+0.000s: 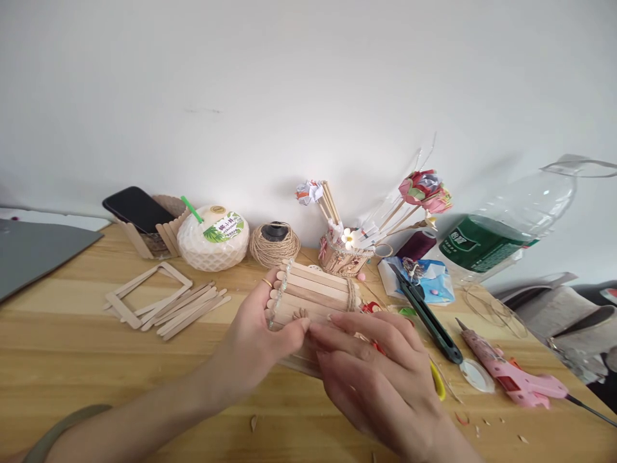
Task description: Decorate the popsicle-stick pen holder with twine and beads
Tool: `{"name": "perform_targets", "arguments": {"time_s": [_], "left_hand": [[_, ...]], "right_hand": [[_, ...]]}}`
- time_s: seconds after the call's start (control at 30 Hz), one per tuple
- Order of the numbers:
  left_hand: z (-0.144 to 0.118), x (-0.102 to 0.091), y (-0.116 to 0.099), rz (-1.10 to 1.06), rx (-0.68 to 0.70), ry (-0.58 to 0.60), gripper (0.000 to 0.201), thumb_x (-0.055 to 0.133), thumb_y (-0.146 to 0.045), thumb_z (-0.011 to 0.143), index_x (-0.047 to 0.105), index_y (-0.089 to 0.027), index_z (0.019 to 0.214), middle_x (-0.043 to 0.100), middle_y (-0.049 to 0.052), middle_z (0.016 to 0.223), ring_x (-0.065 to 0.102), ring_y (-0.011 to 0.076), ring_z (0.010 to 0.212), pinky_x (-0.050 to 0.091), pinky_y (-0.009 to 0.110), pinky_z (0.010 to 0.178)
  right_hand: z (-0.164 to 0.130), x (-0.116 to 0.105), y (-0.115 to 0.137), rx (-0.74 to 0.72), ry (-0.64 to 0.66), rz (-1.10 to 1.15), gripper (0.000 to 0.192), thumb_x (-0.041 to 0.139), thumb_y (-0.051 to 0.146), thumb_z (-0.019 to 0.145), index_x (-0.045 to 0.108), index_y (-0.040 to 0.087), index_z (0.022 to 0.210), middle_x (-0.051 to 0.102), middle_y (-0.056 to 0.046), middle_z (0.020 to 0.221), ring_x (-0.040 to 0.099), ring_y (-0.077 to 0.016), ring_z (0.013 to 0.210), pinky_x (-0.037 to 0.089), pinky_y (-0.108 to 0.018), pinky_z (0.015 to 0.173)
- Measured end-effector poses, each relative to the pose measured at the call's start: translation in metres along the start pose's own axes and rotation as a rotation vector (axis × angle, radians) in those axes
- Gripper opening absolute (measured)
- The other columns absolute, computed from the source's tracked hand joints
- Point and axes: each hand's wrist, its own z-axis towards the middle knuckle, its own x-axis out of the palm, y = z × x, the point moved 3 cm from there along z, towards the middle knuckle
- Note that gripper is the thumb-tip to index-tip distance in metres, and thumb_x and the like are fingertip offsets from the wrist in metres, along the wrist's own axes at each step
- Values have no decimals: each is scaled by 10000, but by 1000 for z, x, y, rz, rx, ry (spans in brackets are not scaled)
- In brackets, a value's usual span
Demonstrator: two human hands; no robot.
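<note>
A craft-stick panel (318, 289) is held tilted above the table, its pale sticks laid side by side. Glittery trim runs down its left edge, twine winds round its right end, and a small twine bow (301, 314) sits on its face. My left hand (250, 347) grips the left edge, thumb across the front near the bow. Over the lower right part lies my right hand (376, 366), its fingers bent together against the panel, fingertips close to my left thumb. They cover whatever is beneath them.
Loose craft sticks (187, 308) and a stick frame (149, 292) lie left. Behind stand a stick holder with a phone (137, 209), a wrapped coconut (212, 238), twine (274, 244) and a flower pot (344, 254). Right are a cutter (429, 315), pink glue gun (515, 373) and bottle (506, 218).
</note>
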Motion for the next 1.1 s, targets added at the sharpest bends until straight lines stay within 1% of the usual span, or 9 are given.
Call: {"name": "perform_targets", "arguments": {"time_s": [0.17, 0.37, 0.47, 0.53, 0.67, 0.73, 0.87, 0.93, 1.1], "left_hand": [[0, -2, -2, -1, 4, -7, 381, 606, -153, 743, 501, -195, 1106, 688, 28, 1039, 645, 190, 951, 508, 256, 802], [0, -2, -2, 1, 10, 0, 438, 593, -149, 749, 485, -201, 1171, 681, 41, 1077, 625, 205, 1009, 500, 279, 849], [0, -2, -2, -4, 15, 3, 419, 586, -155, 750, 500, -196, 1157, 686, 42, 1062, 627, 209, 1004, 499, 290, 853], [1, -2, -3, -1, 11, -1, 392, 597, -161, 742, 521, -193, 1125, 694, 36, 1032, 636, 207, 973, 504, 286, 832], [2, -3, -2, -22, -11, -8, 413, 622, -197, 740, 521, -207, 1139, 698, 12, 933, 648, 182, 855, 510, 270, 775], [1, -4, -1, -13, -14, -17, 401, 631, -226, 744, 535, -220, 1134, 673, -18, 816, 626, 149, 739, 507, 239, 707], [-2, -6, 4, 20, -124, -74, 317, 573, -290, 780, 575, -219, 1089, 522, -62, 608, 449, 88, 512, 414, 157, 469], [-2, -7, 6, -13, -158, -96, 354, 518, -334, 810, 551, -214, 1142, 537, -45, 660, 414, 84, 508, 391, 147, 442], [-1, -7, 11, -128, -96, -37, 444, 438, -455, 854, 520, -238, 1232, 614, 54, 1058, 523, 133, 688, 407, 161, 455]], "right_hand": [[-6, -3, -1, 39, -74, 10, 190, 646, 60, 704, 577, 195, 818, 743, 18, 757, 634, -174, 771, 479, -315, 718], [-3, 0, -1, 15, -28, 1, 156, 597, 62, 728, 575, 196, 805, 748, 1, 900, 637, -176, 873, 472, -322, 775], [-3, 1, 0, -36, -13, -34, 116, 573, 83, 758, 585, 195, 788, 745, -8, 905, 640, -170, 886, 472, -311, 757], [-4, -1, 0, -39, -21, -39, 107, 581, 96, 765, 587, 195, 805, 745, -3, 836, 635, -172, 822, 486, -319, 715], [-3, -5, -3, 83, -122, 18, 225, 621, 36, 708, 549, 196, 848, 638, 5, 657, 568, -162, 655, 495, -317, 615], [-3, -5, -6, 157, -163, 99, 264, 612, 13, 701, 526, 190, 876, 568, -2, 693, 546, -150, 654, 493, -300, 594], [-6, -1, -10, 311, -128, 273, 275, 567, 4, 751, 502, 199, 934, 541, -15, 785, 561, -152, 725, 496, -289, 611], [-9, 0, -11, 355, -113, 326, 262, 551, 8, 771, 499, 207, 934, 553, -16, 793, 565, -156, 738, 495, -292, 621], [-10, -2, -15, 395, -51, 335, 189, 501, 29, 825, 522, 190, 922, 568, -20, 802, 567, -138, 740, 482, -255, 638]]}}
